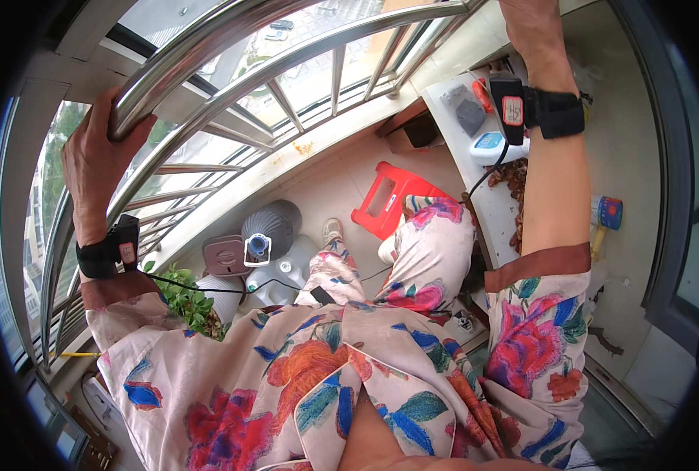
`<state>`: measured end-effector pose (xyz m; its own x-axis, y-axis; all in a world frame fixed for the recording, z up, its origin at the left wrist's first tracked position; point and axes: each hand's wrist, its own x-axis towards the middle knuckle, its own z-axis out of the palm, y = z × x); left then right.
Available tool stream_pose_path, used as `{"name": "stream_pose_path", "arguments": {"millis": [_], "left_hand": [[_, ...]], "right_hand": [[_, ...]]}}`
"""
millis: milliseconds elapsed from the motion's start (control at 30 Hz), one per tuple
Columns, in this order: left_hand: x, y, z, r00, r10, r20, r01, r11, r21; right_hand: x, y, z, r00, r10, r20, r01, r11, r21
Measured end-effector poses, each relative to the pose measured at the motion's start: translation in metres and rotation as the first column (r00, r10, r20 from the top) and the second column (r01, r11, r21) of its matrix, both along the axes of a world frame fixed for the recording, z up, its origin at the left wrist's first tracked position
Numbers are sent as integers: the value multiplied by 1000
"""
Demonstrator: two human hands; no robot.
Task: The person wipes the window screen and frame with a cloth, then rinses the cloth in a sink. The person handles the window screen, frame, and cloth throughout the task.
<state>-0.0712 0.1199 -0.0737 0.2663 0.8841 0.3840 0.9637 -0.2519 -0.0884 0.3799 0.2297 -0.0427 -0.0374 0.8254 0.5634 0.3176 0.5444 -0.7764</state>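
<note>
My left hand (pixel 101 153) is wrapped round the thick upper stainless steel rail (pixel 208 56) of the window guard, at the left. My right arm reaches up past the top right edge of the view; only part of my right hand (pixel 529 20) shows, its fingers cut off, so what it touches is hidden. Black wrist straps with small devices and cables sit on both wrists. Between the arms, one leg stands on the floor and the other knee is bent beside a red plastic step stool (pixel 379 197).
A white shelf (pixel 443 100) at right bears a white plastic bottle (pixel 493 148) and a grey lump. Plastic jugs (pixel 293 259), a dark grey ribbed container (pixel 270 226) and a leafy potted plant (pixel 187 297) stand lower left. A blue-and-red can (pixel 611 213) is right of my arm.
</note>
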Motion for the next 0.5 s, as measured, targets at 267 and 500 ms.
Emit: {"name": "stream_pose_path", "arguments": {"millis": [267, 500], "left_hand": [[37, 6, -14, 1000, 28, 9, -27, 997, -78], [-72, -35, -78, 996, 38, -85, -49, 990, -131]], "right_hand": [[108, -195, -11, 971, -237, -11, 231, 957, -177], [9, -429, -39, 818, -552, -162, 450, 790, -416]]}}
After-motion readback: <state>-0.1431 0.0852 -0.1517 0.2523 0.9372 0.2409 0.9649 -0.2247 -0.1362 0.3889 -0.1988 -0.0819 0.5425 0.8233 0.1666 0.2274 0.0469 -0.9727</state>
